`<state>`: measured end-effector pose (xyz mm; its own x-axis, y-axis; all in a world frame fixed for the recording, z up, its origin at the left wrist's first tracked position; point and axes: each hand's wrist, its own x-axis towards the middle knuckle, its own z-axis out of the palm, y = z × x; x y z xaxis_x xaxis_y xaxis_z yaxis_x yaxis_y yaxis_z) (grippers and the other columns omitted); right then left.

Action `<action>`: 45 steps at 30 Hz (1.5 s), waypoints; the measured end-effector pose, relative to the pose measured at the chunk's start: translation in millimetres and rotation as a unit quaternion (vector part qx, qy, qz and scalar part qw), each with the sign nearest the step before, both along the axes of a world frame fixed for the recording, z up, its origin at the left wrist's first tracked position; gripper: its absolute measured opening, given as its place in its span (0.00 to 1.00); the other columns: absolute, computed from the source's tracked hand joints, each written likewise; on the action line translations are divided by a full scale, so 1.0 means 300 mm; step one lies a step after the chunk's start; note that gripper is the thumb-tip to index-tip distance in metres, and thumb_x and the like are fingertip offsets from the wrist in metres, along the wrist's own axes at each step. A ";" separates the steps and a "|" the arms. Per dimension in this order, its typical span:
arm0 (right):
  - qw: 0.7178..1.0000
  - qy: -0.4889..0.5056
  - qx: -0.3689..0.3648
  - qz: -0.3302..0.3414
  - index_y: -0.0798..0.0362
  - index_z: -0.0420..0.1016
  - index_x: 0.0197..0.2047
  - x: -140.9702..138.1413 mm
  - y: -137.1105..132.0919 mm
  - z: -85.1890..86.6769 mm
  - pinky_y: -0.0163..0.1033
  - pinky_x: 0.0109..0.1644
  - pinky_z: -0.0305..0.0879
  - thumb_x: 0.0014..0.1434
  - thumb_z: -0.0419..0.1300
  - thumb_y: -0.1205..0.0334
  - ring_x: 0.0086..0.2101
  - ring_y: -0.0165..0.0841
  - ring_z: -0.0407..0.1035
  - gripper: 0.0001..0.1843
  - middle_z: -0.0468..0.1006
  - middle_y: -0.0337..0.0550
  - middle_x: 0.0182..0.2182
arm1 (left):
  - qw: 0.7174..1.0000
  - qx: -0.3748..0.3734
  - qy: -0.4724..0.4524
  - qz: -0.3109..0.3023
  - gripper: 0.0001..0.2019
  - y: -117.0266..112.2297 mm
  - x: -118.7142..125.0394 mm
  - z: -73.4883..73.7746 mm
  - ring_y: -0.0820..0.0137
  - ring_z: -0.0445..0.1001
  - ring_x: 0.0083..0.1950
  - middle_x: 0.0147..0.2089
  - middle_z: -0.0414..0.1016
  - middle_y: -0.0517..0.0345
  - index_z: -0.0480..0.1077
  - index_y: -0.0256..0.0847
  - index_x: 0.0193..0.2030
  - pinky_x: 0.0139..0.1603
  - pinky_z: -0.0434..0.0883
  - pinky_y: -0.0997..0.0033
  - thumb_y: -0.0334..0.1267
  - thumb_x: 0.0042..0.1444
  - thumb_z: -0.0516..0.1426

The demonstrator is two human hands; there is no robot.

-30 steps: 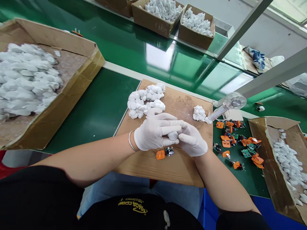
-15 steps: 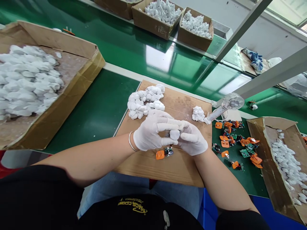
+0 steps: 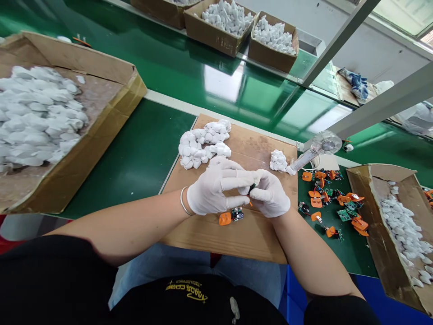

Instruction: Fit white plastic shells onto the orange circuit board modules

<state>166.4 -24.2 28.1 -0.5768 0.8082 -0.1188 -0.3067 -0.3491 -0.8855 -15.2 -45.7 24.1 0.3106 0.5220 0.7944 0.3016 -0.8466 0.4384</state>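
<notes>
At the centre of the frame, over a brown cardboard sheet (image 3: pixel 257 234), the left gloved hand (image 3: pixel 214 187) and right gloved hand (image 3: pixel 269 194) meet, both in white latex. Their fingers (image 3: pixel 233 178) are together, pinched on a small green circuit board (image 3: pixel 251 188) with a bit of orange wire below it, and a white lump (image 3: pixel 243 191) sits against the board. A silver bangle (image 3: pixel 183 201) circles the left wrist.

Just below the hands, an orange plastic piece (image 3: pixel 225 219) and a circuit board with black components (image 3: pixel 237 214) lie on the cardboard. Farther up the sheet are a heap of white lumps (image 3: pixel 199 144) and a smaller heap (image 3: pixel 278 160).

To the right, orange pieces and green boards (image 3: pixel 326 198) are scattered on the green bench (image 3: pixel 135 167), beside a clear plastic fan (image 3: pixel 326 144). A cardboard carton of white lumps (image 3: pixel 382 174) sits at the right edge, a larger one (image 3: pixel 98 58) fills the upper left, and two more (image 3: pixel 213 38) (image 3: pixel 270 58) stand on the shelf at the top.
</notes>
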 end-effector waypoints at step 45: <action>0.993 -0.055 -0.034 0.094 0.55 0.72 0.32 0.006 0.014 0.006 0.39 0.37 0.62 0.53 0.70 0.47 0.30 0.32 0.65 0.20 0.72 0.40 0.28 | 0.986 -0.141 0.066 0.054 0.17 0.038 -0.026 -0.027 0.63 0.75 0.51 0.55 0.78 0.56 0.78 0.47 0.46 0.56 0.69 0.58 0.45 0.50 0.70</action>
<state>168.3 -19.9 29.8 -0.6977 0.6752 -0.2392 -0.1337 -0.4509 -0.8825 -23.1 -34.2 16.1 0.3329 0.7517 0.5692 0.4536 -0.6569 0.6022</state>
